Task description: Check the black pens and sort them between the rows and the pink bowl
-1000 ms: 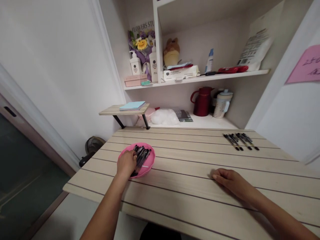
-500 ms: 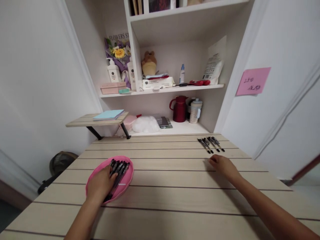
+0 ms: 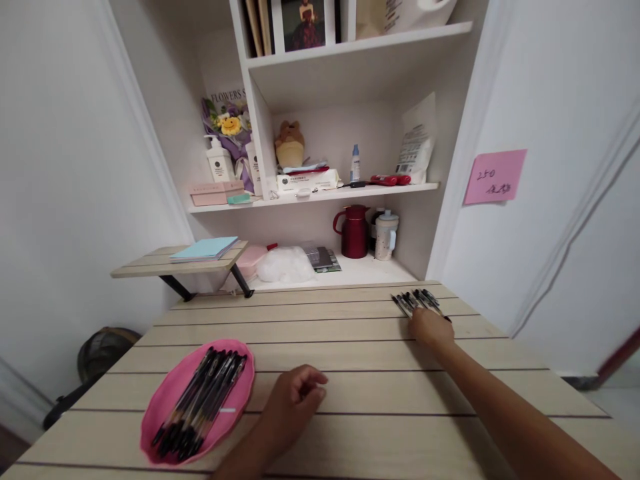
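Note:
My left hand (image 3: pixel 296 403) hovers over the table just right of the pink plate, fingers curled but apart from the thumb, with nothing in it. Heaped on the scalloped pink plate (image 3: pixel 245 383) are several black pens (image 3: pixel 205 393), caps and tips pointing lengthwise along it. At the table's right side my right hand (image 3: pixel 433 328) covers the near ends of a row of black pens (image 3: pixel 413 300). Its fingers are closed and turned down at these pens; what lies between the fingertips is hidden.
A small wooden riser (image 3: pixel 150 261) bears a stack of blue paper (image 3: pixel 205 249) at the back left. Behind the table, a shelf holds a red thermos jug (image 3: pixel 354 233), a pale tumbler (image 3: pixel 385 237) and a white plastic bag (image 3: pixel 285 265). A pink note (image 3: pixel 496 176) is stuck on the right.
My left hand has let go of the pens in the plate and moved right, off the plate. My right hand has moved onto the near ends of the pen row. The view has shifted.

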`<state>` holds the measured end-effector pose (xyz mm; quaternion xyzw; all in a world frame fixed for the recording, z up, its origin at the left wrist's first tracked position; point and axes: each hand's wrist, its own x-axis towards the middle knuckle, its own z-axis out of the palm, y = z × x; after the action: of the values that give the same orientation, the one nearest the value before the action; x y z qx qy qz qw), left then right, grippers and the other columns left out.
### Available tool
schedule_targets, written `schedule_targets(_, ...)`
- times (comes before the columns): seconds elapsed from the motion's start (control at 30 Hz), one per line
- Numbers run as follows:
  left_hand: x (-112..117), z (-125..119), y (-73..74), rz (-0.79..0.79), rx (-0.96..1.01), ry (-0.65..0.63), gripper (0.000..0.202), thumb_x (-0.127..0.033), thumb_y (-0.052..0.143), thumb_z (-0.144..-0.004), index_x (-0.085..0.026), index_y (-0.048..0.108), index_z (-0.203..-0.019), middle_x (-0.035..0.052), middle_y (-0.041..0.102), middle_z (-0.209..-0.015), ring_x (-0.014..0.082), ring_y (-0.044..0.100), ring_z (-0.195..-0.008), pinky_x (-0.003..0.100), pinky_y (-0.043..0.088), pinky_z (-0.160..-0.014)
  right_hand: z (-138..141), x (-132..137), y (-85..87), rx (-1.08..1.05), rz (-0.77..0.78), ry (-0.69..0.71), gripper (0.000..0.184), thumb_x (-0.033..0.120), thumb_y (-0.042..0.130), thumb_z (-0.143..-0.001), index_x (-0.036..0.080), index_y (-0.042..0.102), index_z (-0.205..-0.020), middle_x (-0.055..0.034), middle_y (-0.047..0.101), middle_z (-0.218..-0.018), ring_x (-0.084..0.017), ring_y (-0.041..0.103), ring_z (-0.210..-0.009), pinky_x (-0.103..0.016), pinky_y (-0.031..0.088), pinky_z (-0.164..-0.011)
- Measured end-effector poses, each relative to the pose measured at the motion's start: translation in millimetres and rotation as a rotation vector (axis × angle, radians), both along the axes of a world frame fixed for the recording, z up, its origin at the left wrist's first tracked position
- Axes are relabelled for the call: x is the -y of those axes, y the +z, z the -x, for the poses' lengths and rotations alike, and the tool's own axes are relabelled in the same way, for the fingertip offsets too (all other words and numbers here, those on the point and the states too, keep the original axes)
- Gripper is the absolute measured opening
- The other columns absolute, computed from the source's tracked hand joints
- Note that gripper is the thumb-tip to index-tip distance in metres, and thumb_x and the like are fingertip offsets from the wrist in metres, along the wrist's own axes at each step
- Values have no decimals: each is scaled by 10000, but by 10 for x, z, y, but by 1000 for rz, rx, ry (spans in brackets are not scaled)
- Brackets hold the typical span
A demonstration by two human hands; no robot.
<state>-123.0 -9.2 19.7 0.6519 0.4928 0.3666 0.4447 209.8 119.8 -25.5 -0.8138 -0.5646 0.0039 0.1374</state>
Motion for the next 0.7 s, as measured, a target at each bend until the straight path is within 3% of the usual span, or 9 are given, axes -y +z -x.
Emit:
schedule_targets(0.07, -136, -242, -69, 174, 182, -63, 276, -344, 588, -695, -157, 615, -897, -8, 537, -598, 97, 452, -520, 208, 324, -498, 117, 46, -9, -145, -28, 46, 192, 229, 474, -717, 155, 651, -725, -163, 665, -811, -258, 612, -759, -333, 424, -621)
schedule_targets(0.17, -370, -552, -176, 316, 459, -25, 381, -402, 615, -682, -152, 567, -966, 44, 581, -758, 110, 508, -622, 241, 378, -603, 452, 210, -78, -455, -57, 217, 186, 297, 518, -680, 164, 592, -573, -90, 642, -624, -194, 585, -627, -265, 397, -547)
schedule_targets(0.27, -539, -782, -299, 470, 683, -18, 422, -444, 644, -663, -165, 531, -958, 74, 588, -850, 138, 545, -724, 293, 397, -697, 850, 445, -194, -797, -51, 393, 194, 300, 494, -687, 171, 538, -548, -9, 577, -508, -126, 502, -490, -225, 355, -472)
schedule_targets(0.37, -598, -887, -413, 569, 823, -37, 341, -447, 623, -692, -172, 514, -861, 41, 589, -787, 140, 557, -695, 320, 415, -697, 1039, 597, -245, -939, -12, 578, 185, 313, 528, -682, 169, 537, -566, 8, 580, -532, -109, 483, -495, -212, 343, -468)
schedule_targets(0.43, -600, -882, -460, 609, 875, -39, 285, -426, 599, -721, -171, 496, -796, 32, 593, -756, 152, 574, -689, 329, 431, -678, 951, 565, -197, -879, 11, 613, 179, 315, 528, -694, 169, 562, -596, 4, 592, -544, -115, 490, -502, -216, 339, -468)
schedule_targets(0.5, -600, -835, -479, 652, 921, -36, 248, -402, 574, -748, -173, 482, -775, 38, 607, -764, 164, 593, -701, 306, 438, -634, 703, 415, -94, -710, -13, 554, 195, 304, 493, -724, 170, 581, -613, -14, 603, -552, -134, 515, -523, -231, 348, -488)
schedule_targets(0.57, -607, -777, -479, 689, 959, -29, 211, -372, 556, -770, -177, 482, -798, 32, 612, -762, 142, 594, -666, 245, 420, -560, 370, 196, 18, -436, -86, 403, 186, 275, 482, -735, 171, 598, -633, -49, 636, -629, -167, 560, -616, -256, 370, -556)
schedule_targets(0.63, -617, -737, -475, 701, 986, -27, 182, -347, 543, -787, -179, 485, -825, 10, 598, -721, 101, 567, -586, 197, 384, -495, 56, -20, 94, -189, -61, 193, 181, 272, 473, -750, 178, 625, -722, -89, 663, -761, -207, 590, -725, -281, 383, -596)
schedule_targets(0.7, -622, -724, -476, 693, 981, -33, 175, -345, 528, -800, -180, 485, -839, -3, 584, -692, 82, 543, -535, 183, 370, -464, -163, -180, 111, -74, -23, 82, 211, 272, 445, -773, 179, 633, -797, -117, 661, -835, -234, 596, -791, -306, 397, -628)
